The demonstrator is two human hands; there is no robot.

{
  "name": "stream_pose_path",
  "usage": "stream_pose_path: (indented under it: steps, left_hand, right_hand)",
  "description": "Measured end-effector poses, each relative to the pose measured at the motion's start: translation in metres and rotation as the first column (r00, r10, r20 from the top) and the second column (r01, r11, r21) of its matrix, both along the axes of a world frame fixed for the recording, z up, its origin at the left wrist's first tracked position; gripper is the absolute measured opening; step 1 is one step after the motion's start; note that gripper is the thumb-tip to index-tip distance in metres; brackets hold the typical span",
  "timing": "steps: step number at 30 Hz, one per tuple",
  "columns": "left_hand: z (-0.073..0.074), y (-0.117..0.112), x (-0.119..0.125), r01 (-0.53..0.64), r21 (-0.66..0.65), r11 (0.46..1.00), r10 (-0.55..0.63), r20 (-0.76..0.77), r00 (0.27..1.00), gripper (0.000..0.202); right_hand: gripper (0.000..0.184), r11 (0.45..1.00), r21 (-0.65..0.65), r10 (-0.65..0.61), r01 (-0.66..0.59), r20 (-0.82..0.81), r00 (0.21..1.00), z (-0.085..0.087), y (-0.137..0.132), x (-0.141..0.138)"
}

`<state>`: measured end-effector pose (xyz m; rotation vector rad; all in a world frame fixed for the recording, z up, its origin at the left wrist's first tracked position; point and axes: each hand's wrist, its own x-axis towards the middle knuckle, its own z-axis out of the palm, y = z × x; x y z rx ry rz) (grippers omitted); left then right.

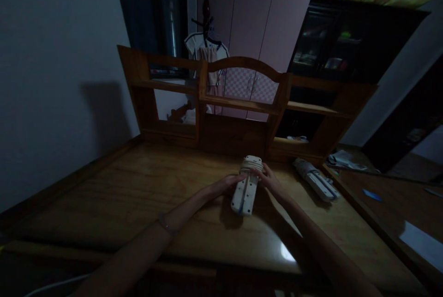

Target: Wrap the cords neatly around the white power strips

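A white power strip (245, 195) with its cord (251, 166) wound around its far part is held up just over the wooden desk, its underside with dark screw holes facing me. My left hand (231, 183) grips its left side, the thumb lying across the strip below the windings. On the opposite side, my right hand (268, 179) has its fingers around the edge by the cord. Something blue shows along the strip's near end. Farther right on the desk lies a second white power strip (320, 184), also with its cord wrapped at the far end.
The wooden desk (166, 167) has a shelf unit (242, 103) along its back edge and a wall on the left. Right of it is a brown surface (367, 195) with a blue card (372, 195) and white paper (422, 241). Behind stand pink wardrobe doors (251, 20).
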<state>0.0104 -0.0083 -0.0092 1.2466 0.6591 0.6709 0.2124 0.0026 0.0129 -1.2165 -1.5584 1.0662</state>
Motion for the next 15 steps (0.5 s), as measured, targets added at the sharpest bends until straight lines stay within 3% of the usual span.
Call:
stream_pose_path:
  steps: [9, 15]
  left_hand:
    - [0.009, -0.006, 0.000, 0.156, 0.057, 0.986, -0.151, -0.077, 0.986, 0.057]
    - [0.011, -0.008, -0.001, 0.153, 0.057, 0.987, -0.148, -0.077, 0.986, 0.054]
  right_hand:
    - [0.058, 0.998, -0.007, 0.060, -0.060, 0.232, 0.971, 0.027, 0.022, 0.086]
    - [0.062, 0.997, -0.028, -0.052, 0.071, 0.434, 0.899, 0.042, 0.046, 0.131]
